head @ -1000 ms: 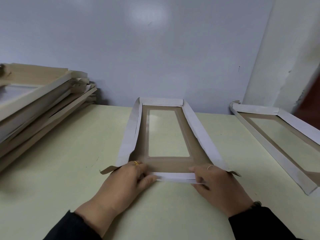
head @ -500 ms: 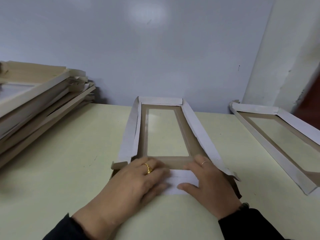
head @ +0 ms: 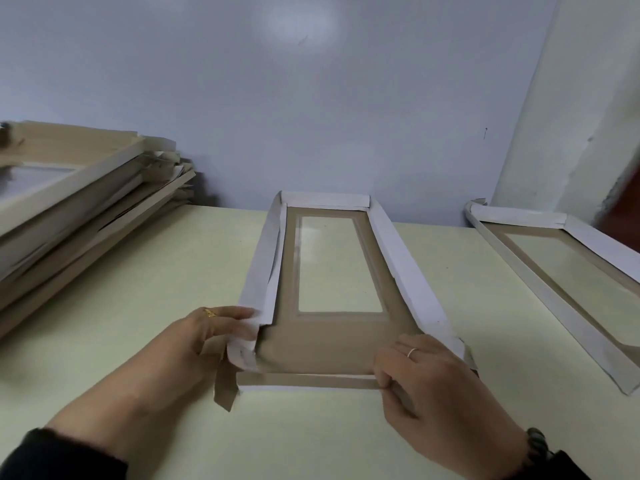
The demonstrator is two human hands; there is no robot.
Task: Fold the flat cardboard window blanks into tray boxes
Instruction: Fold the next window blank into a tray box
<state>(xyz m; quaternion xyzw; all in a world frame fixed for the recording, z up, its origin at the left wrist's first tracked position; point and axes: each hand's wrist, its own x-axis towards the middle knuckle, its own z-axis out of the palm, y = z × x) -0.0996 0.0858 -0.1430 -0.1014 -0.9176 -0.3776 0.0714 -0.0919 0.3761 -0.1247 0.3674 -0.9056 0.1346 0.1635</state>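
Note:
A long cardboard window blank lies in the middle of the table, brown inside, white outside, with a clear window. Its long side walls and far end stand up. My left hand pinches the near left corner, where the white side wall meets a brown tab. My right hand grips the right end of the near end flap, which lies low along the front edge.
A tilted stack of folded trays fills the left side of the pale green table. Another folded window tray lies at the right. A blue-grey wall rises right behind the table.
Both hands pressed flat on the near end flap half a second ago. They have since spread apart to the two near corners, and the flap has dropped toward me.

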